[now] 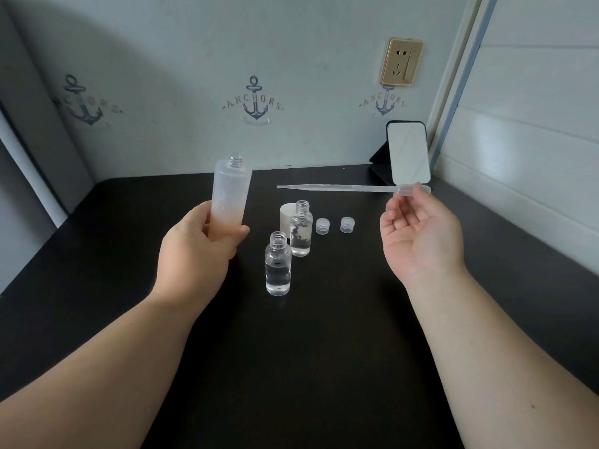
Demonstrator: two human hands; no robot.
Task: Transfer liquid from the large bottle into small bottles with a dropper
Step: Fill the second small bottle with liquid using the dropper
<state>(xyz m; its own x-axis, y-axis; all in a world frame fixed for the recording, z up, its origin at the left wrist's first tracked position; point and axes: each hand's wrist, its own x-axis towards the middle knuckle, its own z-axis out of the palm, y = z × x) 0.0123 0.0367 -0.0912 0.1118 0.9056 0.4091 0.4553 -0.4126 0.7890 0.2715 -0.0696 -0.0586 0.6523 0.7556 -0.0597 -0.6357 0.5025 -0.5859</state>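
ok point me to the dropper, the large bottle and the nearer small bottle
dropper point(340, 188), head view, middle of its thin tube
large bottle point(230, 192), head view, frosted wall above the fingers
nearer small bottle point(277, 270), head view, middle of its clear body

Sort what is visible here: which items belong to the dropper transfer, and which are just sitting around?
Belongs to the job:
- large frosted bottle, uncapped, held in the left hand
- dropper, bulb pinched by the right hand
- two small open bottles
- two small caps
- white cap behind the bottles

Just lying about:
- mirror on its stand
- wall socket
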